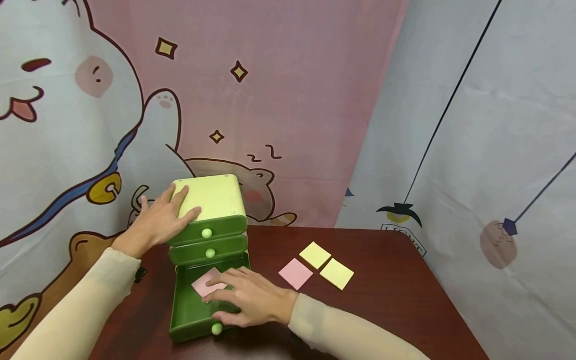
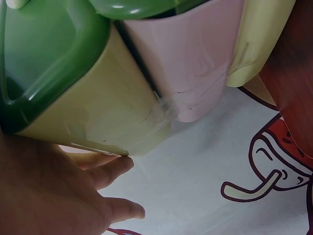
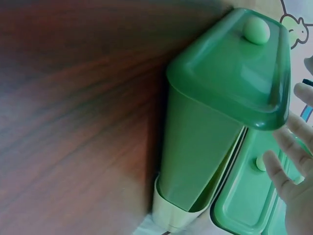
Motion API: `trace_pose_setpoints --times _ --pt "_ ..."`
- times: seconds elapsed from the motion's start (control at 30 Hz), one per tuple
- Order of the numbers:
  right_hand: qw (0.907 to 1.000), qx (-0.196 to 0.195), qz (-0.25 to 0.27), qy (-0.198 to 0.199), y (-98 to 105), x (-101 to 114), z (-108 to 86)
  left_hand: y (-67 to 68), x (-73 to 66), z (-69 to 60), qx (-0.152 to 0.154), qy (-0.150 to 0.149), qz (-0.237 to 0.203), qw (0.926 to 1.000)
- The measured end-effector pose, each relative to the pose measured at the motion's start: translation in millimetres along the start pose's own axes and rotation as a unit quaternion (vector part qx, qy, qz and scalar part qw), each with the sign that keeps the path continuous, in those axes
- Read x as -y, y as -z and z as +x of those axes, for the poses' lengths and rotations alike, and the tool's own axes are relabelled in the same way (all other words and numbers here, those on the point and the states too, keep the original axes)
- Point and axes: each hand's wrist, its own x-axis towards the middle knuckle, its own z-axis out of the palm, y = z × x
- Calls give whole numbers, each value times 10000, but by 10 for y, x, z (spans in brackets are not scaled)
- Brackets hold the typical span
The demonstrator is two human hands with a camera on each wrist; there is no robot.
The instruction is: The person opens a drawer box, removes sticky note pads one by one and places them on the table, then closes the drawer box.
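Note:
A small chest of drawers (image 1: 213, 197) has a pale yellow top and green drawer fronts with round light-green knobs. My left hand (image 1: 157, 220) rests on the left part of its top, fingers spread; in the left wrist view the fingertips lie along the yellow casing (image 2: 93, 112). The bottom drawer (image 1: 186, 312) is pulled out, and a pink sticky note pad (image 1: 203, 283) lies inside. Over this drawer is my right hand (image 1: 254, 297), its fingers loosely extended at the pad and partly covering it. Whether they touch it, I cannot tell.
Right of the chest, on the dark reddish-brown table (image 1: 382, 310), lie a pink note pad (image 1: 295, 274) and two yellow note pads, one farther back (image 1: 315, 255) and one to the right (image 1: 337, 274). A cartoon-printed cloth (image 1: 292, 75) hangs behind.

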Motion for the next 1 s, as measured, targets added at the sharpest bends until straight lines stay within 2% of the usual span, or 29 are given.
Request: trace_pose_setpoints --times 0.27,0.5,0.7,1.0 --pt "9967 646 64 -485 13 -58 146 3 3 -7 23 -10 11 10000" --pt "9883 1357 118 -687 -18 -133 300 2 9 -20 29 7 32 10000" --pt "9744 2101 372 -709 -25 -226 412 1 -1 -22 11 -17 14 10000" --pt "9509 2936 663 -725 -83 -301 616 10 8 -18 12 -50 -14 10000"
